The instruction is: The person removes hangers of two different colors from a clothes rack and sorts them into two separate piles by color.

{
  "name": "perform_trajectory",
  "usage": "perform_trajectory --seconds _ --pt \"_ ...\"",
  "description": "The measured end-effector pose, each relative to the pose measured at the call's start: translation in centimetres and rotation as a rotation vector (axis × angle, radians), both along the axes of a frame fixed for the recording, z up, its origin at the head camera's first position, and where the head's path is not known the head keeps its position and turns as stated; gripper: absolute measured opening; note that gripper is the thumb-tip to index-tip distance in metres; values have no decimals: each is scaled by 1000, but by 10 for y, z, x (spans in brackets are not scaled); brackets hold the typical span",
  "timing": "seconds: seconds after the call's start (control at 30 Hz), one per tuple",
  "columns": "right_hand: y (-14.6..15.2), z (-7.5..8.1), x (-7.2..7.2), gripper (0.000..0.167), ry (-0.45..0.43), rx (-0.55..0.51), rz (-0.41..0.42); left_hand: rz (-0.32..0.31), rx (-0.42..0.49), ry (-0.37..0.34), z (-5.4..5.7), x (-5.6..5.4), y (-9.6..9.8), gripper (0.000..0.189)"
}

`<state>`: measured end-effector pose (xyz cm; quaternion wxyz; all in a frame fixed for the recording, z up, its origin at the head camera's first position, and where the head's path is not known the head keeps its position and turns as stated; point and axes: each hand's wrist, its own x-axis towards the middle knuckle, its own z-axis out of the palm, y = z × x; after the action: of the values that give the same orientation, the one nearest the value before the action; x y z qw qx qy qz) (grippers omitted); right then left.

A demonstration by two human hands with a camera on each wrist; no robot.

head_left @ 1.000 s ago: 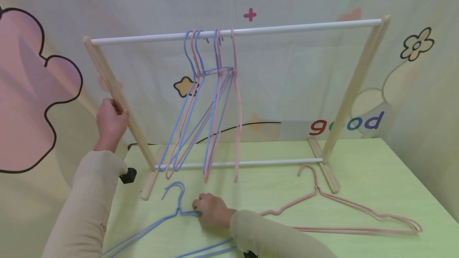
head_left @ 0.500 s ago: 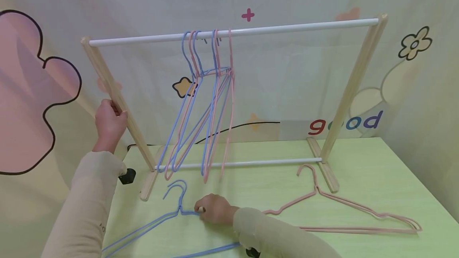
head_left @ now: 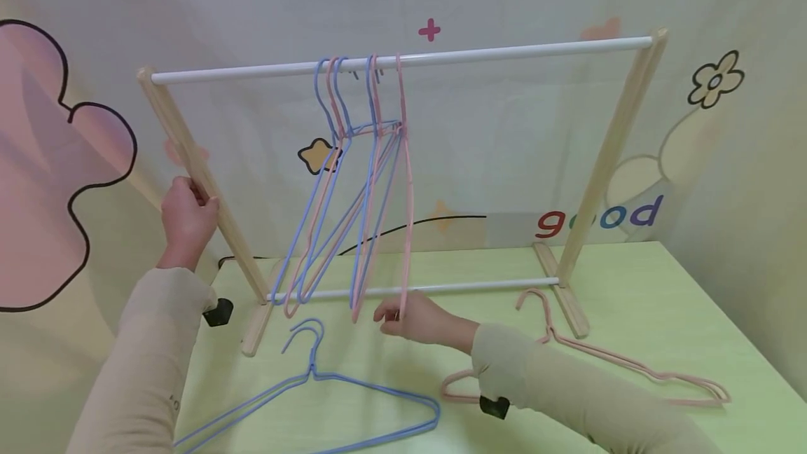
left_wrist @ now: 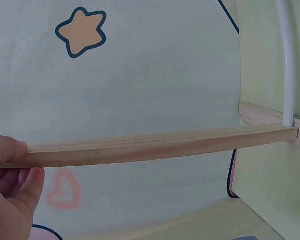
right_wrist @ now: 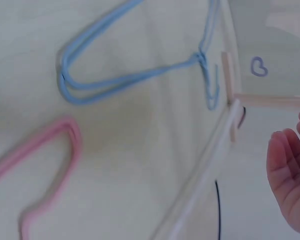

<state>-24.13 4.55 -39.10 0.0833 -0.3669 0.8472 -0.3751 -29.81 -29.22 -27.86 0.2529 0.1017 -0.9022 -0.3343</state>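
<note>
My left hand [head_left: 189, 217] grips the wooden left post [head_left: 235, 237] of a small clothes rack, thumb and fingers on either side of the wood in the left wrist view. Beside the lower end of the rightmost pink hanger [head_left: 408, 230] is my right hand [head_left: 421, 317], its fingers loosely bent. In the right wrist view that hand [right_wrist: 292, 175] shows at the edge with no hanger visible between its fingers. Several blue and pink hangers hang from the white top rail [head_left: 504, 54]. On the table lie overlapping blue hangers [head_left: 378, 389].
More pink hangers [head_left: 630, 364] lie at the right of the green table [head_left: 618, 261], partly hidden by my right sleeve. A white lower bar [head_left: 479, 287] and wooden feet [head_left: 575, 310] span the rack's base. A printed curtain hangs behind.
My right hand has left the blue hangers on the table and moved up and right to the hanging pink hanger, which has swung. My left hand stays on the post.
</note>
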Motion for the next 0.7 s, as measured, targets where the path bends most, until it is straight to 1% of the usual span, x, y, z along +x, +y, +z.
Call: perform_trajectory --seconds 0.1,0.17,0.27,0.37,0.43,0.5,0.57,0.7 --pt "13 19 -2 12 -72 -49 -47 -5 3 -10 1 1 0 35" --pt "21 28 -4 13 -103 -62 -71 -8 6 -16 1 1 0 35" --pt "32 41 -7 13 -110 -63 -89 -2 -4 -16 1 1 -1 35" --pt "40 54 -8 13 -87 -67 -114 -1 -8 -13 2 1 -2 35" --pt "44 63 -9 15 -81 -94 -140 -2 -12 -11 2 1 -2 35" --pt "47 73 -10 18 -77 -143 -172 -4 -14 -8 2 1 -1 34" --pt "49 84 -12 20 -82 -220 -202 -4 -22 -2 1 1 -1 34" --pt "51 105 -15 24 -142 -402 -248 -8 -26 5 1 2 0 34"
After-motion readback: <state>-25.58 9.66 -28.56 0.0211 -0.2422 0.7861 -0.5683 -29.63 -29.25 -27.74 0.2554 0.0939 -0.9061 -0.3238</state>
